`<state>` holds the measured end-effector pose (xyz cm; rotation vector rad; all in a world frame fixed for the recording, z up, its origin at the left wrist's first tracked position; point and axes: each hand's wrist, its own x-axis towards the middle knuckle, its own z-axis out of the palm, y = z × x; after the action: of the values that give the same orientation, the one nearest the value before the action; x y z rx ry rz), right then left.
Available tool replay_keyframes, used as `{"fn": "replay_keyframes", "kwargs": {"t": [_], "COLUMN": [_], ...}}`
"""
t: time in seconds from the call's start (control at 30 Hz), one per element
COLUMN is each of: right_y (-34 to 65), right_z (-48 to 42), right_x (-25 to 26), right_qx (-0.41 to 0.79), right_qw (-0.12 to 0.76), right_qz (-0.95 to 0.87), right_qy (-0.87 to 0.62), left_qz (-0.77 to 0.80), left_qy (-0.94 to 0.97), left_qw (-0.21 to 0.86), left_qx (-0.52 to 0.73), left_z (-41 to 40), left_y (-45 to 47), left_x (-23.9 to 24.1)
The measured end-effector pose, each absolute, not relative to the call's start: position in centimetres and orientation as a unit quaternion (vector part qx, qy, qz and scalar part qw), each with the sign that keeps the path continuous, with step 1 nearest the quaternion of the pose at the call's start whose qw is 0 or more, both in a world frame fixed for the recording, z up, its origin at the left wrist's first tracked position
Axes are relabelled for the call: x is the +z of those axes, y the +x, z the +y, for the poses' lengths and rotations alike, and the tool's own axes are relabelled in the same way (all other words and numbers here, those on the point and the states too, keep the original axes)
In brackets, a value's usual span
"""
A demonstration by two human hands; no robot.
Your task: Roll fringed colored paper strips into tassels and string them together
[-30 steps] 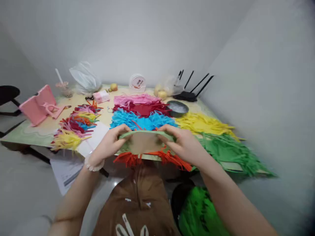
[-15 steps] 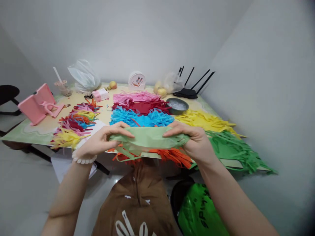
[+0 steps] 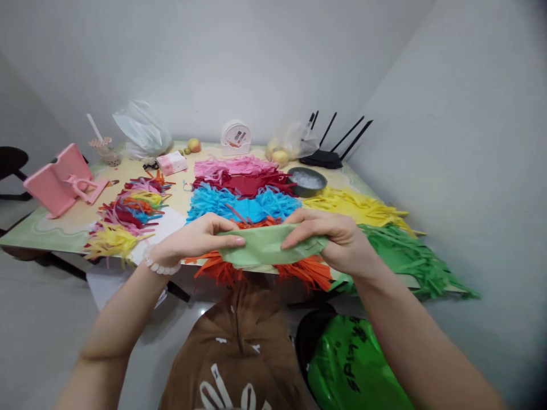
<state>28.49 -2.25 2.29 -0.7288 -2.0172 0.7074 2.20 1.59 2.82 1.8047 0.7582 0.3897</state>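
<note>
A strip of light green tissue paper [image 3: 261,246], folded over in layers, is stretched level between my two hands above the table's front edge. My left hand [image 3: 204,234], with a white bead bracelet at the wrist, pinches its left end. The right end is gripped in my right hand [image 3: 333,238], the forefinger bent over its face. Just beneath and behind lies orange fringed paper [image 3: 306,272], partly hidden. Farther back come blue fringed paper [image 3: 254,208], dark red fringed paper [image 3: 244,185] and pink fringed paper [image 3: 235,166]. Green fringed paper [image 3: 397,257] spreads to the right of my right hand.
Yellow fringed paper [image 3: 356,208] and a dark bowl [image 3: 306,180] lie at the right, with a black router [image 3: 321,159] behind. On the left are multicoloured tassels [image 3: 127,212], a pink stand [image 3: 62,181] and a plastic bag [image 3: 143,132]. A green bag [image 3: 354,364] sits below.
My left hand has moved right along the light green paper, closer to my right hand. The paper's left end and its hanging strips no longer show past my left fingers.
</note>
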Motion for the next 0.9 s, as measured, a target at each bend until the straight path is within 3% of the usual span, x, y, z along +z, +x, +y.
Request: {"fn": "replay_keyframes", "kwargs": {"t": [0.07,0.23,0.5,0.73,0.9], "right_y": [29.5,31.5,25.8,26.6,26.7], "right_z": [-2.0,-1.6,-1.1,-1.4,-2.0], "right_x": [2.8,5.0,3.0,2.3,1.1], "right_qx": [0.26,0.201,0.166,0.238,0.295], "right_qw": [0.389,0.194,0.224,0.326,0.414], "right_qz": [-0.834,-0.896,-0.866,-0.801,-0.74], "right_qy": [-0.293,-0.346,-0.415,-0.443,-0.441], "left_qz": [0.333,0.388,0.358,0.427,0.396], "left_qy": [0.778,0.844,0.906,0.811,0.689], "left_qw": [0.506,0.326,0.176,0.299,0.502], "left_qx": [0.166,0.172,0.14,0.267,0.341], "left_z": [1.6,0.9,-0.4,0.2,0.2], "left_y": [2.1,2.0,2.2,1.4,1.5], "left_x": [2.9,3.4,4.1,2.3,1.1]}}
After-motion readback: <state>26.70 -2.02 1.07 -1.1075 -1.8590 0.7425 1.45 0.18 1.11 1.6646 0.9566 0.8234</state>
